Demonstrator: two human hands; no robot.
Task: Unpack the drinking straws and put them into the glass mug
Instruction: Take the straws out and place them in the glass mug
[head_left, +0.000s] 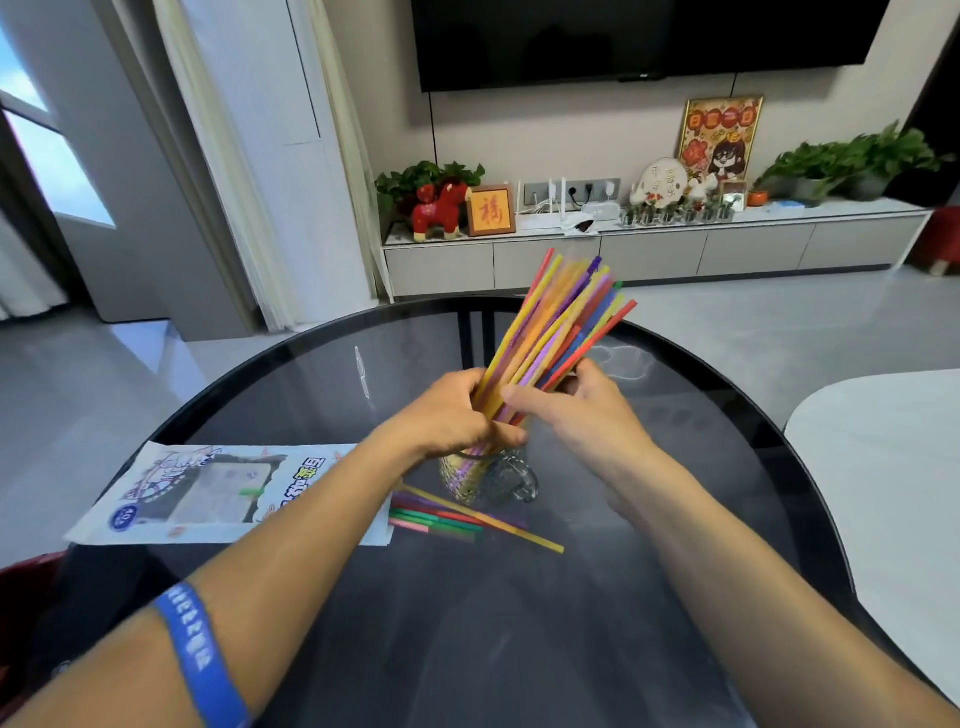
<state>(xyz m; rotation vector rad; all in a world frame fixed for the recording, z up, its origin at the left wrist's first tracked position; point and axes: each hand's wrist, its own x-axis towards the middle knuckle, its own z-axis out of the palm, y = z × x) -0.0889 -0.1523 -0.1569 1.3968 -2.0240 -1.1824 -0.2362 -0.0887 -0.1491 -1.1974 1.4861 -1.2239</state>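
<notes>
A bundle of coloured drinking straws (563, 322) stands tilted to the right, its lower ends inside the patterned glass mug (485, 480) on the round dark glass table (649, 571). My left hand (447, 415) grips the bundle from the left just above the mug's rim. From the right, my right hand (576, 410) curls its thumb and fingers round the same bundle. Several loose straws (457, 517) lie flat on the table in front of the mug. The mug's rim is partly hidden by my hands.
The flat straw package (208, 493) lies on the table to the left, partly under my left forearm. A white table (883, 467) stands at the right. Beyond the round table are grey floor, a TV cabinet (649, 249) and a curtain.
</notes>
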